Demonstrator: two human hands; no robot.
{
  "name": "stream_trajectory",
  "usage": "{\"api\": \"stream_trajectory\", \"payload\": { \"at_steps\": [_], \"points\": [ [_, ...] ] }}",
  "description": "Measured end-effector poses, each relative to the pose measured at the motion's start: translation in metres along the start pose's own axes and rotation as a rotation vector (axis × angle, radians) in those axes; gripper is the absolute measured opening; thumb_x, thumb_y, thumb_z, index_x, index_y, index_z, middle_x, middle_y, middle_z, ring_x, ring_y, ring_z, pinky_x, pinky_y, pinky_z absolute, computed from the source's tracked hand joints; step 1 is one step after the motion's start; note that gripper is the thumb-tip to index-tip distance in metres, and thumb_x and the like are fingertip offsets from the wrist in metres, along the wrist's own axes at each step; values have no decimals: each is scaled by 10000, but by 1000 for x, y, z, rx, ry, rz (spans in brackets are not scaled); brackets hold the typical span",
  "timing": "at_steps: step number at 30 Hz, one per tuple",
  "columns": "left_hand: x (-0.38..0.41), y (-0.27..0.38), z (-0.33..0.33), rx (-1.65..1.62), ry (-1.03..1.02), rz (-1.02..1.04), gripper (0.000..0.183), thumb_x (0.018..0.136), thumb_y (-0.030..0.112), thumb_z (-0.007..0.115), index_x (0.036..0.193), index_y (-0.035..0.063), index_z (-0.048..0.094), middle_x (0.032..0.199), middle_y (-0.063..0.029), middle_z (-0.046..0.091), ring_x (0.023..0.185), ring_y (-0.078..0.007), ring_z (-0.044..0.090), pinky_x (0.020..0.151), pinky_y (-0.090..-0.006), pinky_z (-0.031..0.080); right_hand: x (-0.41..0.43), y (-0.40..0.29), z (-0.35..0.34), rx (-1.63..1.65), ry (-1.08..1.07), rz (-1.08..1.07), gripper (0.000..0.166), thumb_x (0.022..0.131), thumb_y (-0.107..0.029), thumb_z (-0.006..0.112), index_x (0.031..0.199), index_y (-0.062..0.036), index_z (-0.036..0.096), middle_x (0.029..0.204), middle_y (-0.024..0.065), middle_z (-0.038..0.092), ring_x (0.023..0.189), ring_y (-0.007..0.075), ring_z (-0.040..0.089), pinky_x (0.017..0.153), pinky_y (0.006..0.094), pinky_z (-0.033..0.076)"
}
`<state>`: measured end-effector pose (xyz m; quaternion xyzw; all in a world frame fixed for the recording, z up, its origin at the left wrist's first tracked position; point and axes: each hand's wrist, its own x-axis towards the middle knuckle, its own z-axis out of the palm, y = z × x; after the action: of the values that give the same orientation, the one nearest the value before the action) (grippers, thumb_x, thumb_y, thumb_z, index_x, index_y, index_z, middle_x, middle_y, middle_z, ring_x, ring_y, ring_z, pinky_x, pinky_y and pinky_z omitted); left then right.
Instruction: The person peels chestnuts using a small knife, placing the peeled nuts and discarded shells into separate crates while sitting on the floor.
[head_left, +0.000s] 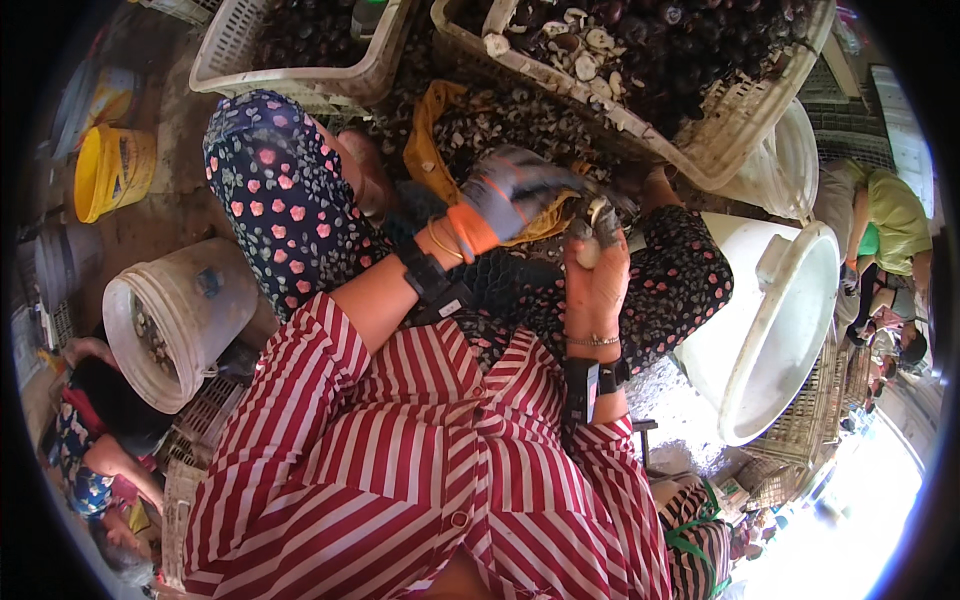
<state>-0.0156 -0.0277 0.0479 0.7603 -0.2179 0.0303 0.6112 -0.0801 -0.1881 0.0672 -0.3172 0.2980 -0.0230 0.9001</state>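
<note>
My left hand (514, 191), in a grey glove with an orange cuff, reaches across to the right hand. Its fingers are blurred, and whether they grip anything is hidden. My right hand (600, 259) is bare apart from dark coverings on the fingertips. It holds a pale peeled water chestnut (587, 253) in the palm side, and another pale piece (597, 208) shows at its fingertips. Beneath the hands, a yellow cloth or bag (431, 142) lies over my lap area. Pale and dark peelings (495, 124) cover the ground beyond it.
Ahead stand a plastic basket (300, 84) and a larger basket (637, 142) of dark water chestnuts with pale ones. A white bucket (757, 322) stands right; a tilted-looking bucket (202, 292) and a yellow bucket (124, 172) stand left. Other people (896, 217) sit at both sides.
</note>
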Motion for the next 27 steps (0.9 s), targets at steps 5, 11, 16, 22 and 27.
{"api": "stream_trajectory", "payload": {
  "at_steps": [5, 11, 16, 22, 27],
  "points": [
    [2, 11, -5, 220, 30, 175, 442, 692, -36, 579, 1056, 188, 692, 839, -71, 613, 797, -255, 581, 732, -364, 453, 0, -7, 13, 383, -37, 181, 194, 907, -77, 485, 1084, -20, 541, 979, 100, 590, 771, 184, 538, 596, 271, 467],
    [2, -1, 1, 122, -2, 136, 433, 719, -21, 565, 1084, 182, 679, 868, -57, 621, 815, -247, 577, 742, -350, 445, -3, -3, 11, 572, -5, 311, 190, 921, -76, 410, 1049, -11, 535, 955, 101, 587, 751, 193, 521, 599, 289, 457],
    [-1, -18, 1, -60, 35, -19, 286, 809, 24, 589, 1065, 119, 676, 938, -90, 659, 850, -233, 604, 754, -334, 476, 0, 0, 12, 495, -125, 288, 147, 928, -88, 480, 1047, -29, 544, 941, 74, 582, 739, 172, 523, 581, 265, 466],
    [0, -8, 0, -163, 17, -140, 270, 795, 56, 636, 1053, 122, 683, 950, -75, 649, 883, -225, 593, 756, -337, 477, 0, 4, 11, 44, -91, 64, 192, 903, -51, 501, 1085, -80, 557, 1007, 57, 586, 824, 162, 554, 596, 241, 469],
    [3, 13, -4, 39, -37, 56, 276, 798, 32, 622, 1057, 107, 677, 941, -78, 658, 860, -232, 606, 760, -328, 483, -3, 4, 13, -38, -47, -28, 232, 892, -51, 461, 1108, -72, 544, 1039, 59, 580, 860, 144, 553, 610, 232, 469]
  ]
}}
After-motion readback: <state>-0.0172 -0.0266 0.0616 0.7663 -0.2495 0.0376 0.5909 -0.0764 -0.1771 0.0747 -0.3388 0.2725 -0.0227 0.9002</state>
